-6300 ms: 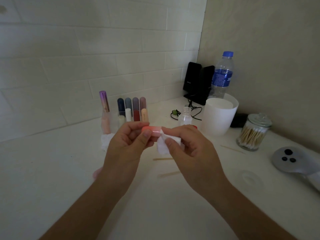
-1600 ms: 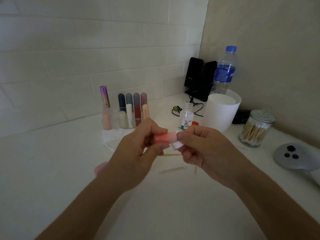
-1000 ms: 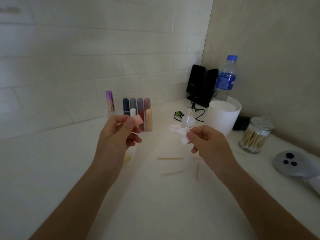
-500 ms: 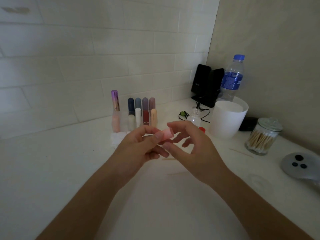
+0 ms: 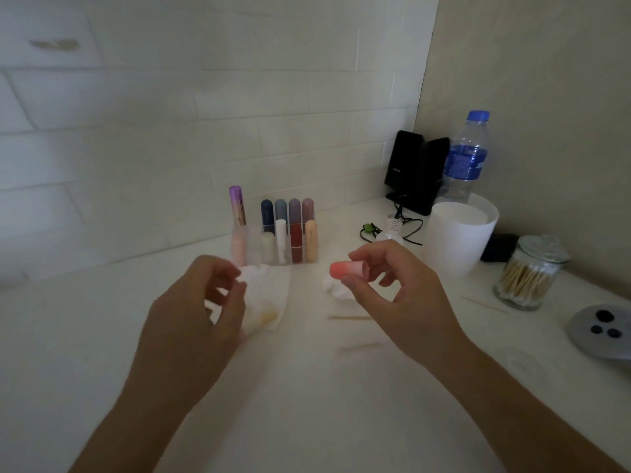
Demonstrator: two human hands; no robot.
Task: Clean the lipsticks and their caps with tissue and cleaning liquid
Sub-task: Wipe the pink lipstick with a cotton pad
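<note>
1. A white tabletop (image 5: 307,421) is noted in a dim, tiled corner.
2. A pink cap (image 5: 348,269) is pinched by the right hand (image 5: 406,298) above the tabletop, long axis left to right, open end rightward.
3. The left hand (image 5: 198,312), well apart, is curled over a flat tissue (image 5: 273,288). It is blurred, so any grip cannot be told.
4. A crumpled tissue wad (image 5: 336,291) lies just under the cap, nearest the right hand. No obstruction is judged.
5. A lipstick organiser (image 5: 290,240) stands behind. The cleaning liquid bottle (image 5: 392,230) is partly hidden beyond the right hand. Wooden sticks (image 5: 348,317) lie between the hands.
</note>
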